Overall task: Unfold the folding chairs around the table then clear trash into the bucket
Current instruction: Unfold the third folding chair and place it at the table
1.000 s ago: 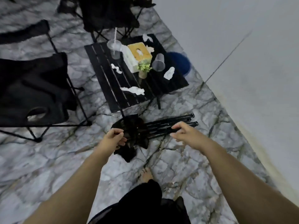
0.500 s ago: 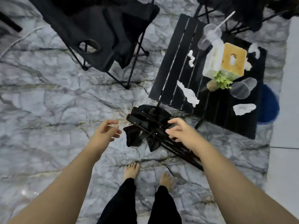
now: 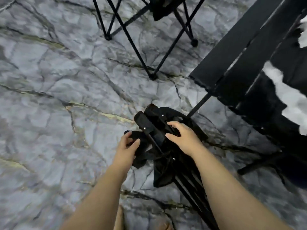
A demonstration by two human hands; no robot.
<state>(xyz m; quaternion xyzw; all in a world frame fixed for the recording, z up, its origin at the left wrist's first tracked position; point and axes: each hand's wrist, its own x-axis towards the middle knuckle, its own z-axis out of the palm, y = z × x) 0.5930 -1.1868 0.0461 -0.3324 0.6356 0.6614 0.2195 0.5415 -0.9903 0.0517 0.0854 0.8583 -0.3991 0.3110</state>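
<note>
Your folded black fabric-and-metal folding chair (image 3: pixel 159 130) lies collapsed on the grey marble-patterned floor (image 3: pixel 58 97), its bundled legs running back toward your feet at the lower right and its fabric end pointing away from you. Your left hand (image 3: pixel 127 148) is at the loose black fabric on the bundle's left side, thumb and fingers curled part-way around a fold of it; whether it has pinched the cloth firmly you cannot tell through the blur. Your right hand (image 3: pixel 184 138) rests on top of the bundle near its upper end, fingers spread and bent over the padded black bars, touching them but not closed around them.

Just beyond the chair's fabric end stands the black slatted bench (image 3: pixel 240 52), its near corner and one thin black leg (image 3: pixel 199 103) almost touching the bundle. That leg and corner crowd the chair on its right side. Torn white scraps of paper (image 3: pixel 285 92) lie on the bench top at the right edge of view, partly cut off.

Farther away, at the top, the crossed black metal legs of an already opened folding chair (image 3: pixel 141 47) stand on the floor, well apart from your hands. The floor to the left of the bundle is open.
</note>
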